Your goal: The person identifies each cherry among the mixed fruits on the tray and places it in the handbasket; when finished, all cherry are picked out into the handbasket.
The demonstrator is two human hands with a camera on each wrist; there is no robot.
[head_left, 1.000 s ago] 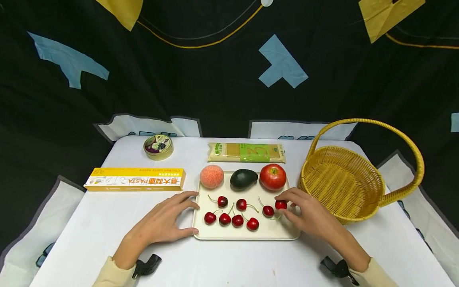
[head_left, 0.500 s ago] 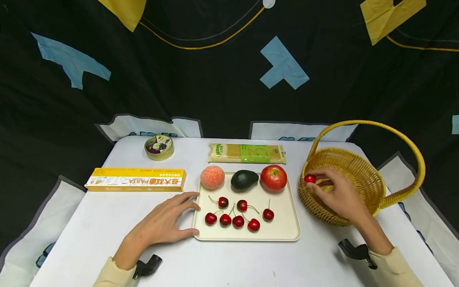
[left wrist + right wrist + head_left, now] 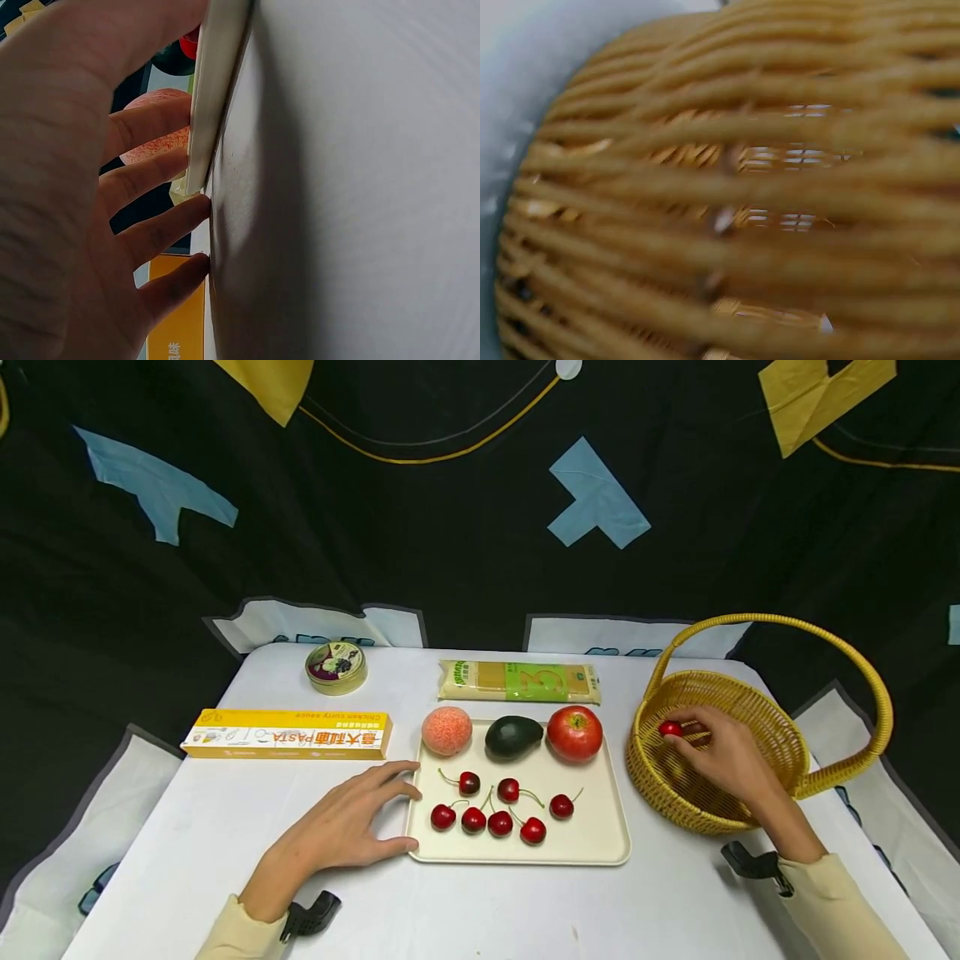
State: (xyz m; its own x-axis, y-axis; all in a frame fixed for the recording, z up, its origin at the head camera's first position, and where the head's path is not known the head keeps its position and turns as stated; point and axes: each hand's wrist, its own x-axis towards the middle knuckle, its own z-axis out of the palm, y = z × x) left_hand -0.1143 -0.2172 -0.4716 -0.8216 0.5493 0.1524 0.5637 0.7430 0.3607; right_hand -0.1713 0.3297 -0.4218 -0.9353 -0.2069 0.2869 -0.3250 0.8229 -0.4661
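Observation:
In the head view my right hand [image 3: 726, 756] is inside the yellow wicker basket [image 3: 651, 789], pinching a red cherry [image 3: 670, 728] between thumb and fingertips. The basket's weave [image 3: 727, 187] fills the right wrist view and hides that hand there. My left hand [image 3: 341, 822] lies with spread fingers against the left edge of a cream tray [image 3: 596, 839]; the left wrist view shows its fingers at the tray's rim [image 3: 217, 82]. Several cherries with stems [image 3: 500, 823] lie on the tray's front half. Along its back sit a peach [image 3: 447, 731], an avocado [image 3: 513, 737] and an apple [image 3: 574, 734].
A yellow-and-white pasta box [image 3: 288, 734] lies left of the tray. Behind it stands a round tin [image 3: 336, 668]. A packet of noodles [image 3: 519, 682] lies behind the tray. The basket's tall handle [image 3: 780, 620] arches over its opening.
My right hand has lifted a cherry from the tray's right side and carried it right, into the basket. One cherry left on that side has shifted slightly. My left hand stays at the tray edge.

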